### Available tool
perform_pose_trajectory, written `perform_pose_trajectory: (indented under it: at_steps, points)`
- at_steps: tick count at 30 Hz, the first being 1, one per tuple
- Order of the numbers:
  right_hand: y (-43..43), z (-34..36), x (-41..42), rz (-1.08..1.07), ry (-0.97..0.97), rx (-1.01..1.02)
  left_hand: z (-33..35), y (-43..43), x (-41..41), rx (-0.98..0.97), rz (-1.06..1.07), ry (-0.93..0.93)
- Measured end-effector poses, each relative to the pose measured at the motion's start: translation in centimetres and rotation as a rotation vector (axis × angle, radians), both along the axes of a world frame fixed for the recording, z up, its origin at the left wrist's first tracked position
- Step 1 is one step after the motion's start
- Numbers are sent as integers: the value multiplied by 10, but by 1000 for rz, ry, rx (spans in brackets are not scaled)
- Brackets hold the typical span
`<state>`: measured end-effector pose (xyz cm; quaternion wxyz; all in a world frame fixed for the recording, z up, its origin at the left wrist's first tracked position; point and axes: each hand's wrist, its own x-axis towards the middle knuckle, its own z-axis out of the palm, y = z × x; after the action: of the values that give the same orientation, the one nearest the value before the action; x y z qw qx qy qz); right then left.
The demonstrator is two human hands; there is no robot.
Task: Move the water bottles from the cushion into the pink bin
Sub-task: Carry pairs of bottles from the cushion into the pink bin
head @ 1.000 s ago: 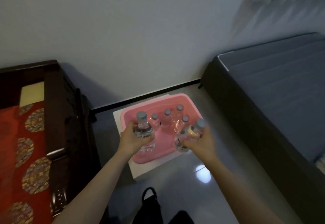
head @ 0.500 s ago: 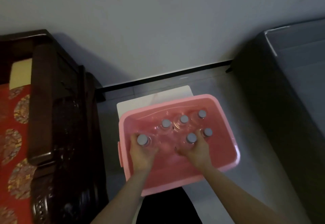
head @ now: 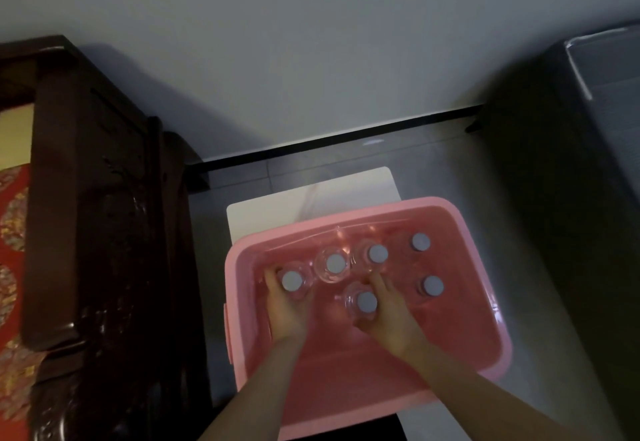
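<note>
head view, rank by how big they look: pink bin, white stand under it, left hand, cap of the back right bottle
1. pink bin
2. white stand, visible part only; the bin hides the rest
3. left hand
4. back right bottle cap

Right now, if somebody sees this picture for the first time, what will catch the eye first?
The pink bin in the lower middle stands out, with six grey-capped water bottles upright inside it. The left hand and the right hand reach in, each with fingers round one bottle. At the left edge, a red patterned cushion lies on dark carved wooden furniture.
</note>
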<state>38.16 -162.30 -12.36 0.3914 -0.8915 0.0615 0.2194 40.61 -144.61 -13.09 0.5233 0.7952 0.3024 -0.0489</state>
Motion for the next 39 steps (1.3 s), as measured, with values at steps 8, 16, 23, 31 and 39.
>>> perform_pose_trajectory:
  at_steps: [8,16,23,31,39]
  points:
    - [0,40,-10,144,-168,-161,21,9,-11,93,-202,7]
    - [-9,60,9,189,-197,-213,53,30,-2,312,-512,-112]
    - [-25,60,8,328,-224,-379,55,31,14,395,-645,-157]
    - [-23,59,13,400,-196,-392,51,31,29,369,-683,-161]
    - [-34,102,37,225,-293,-296,76,41,41,357,-740,-167]
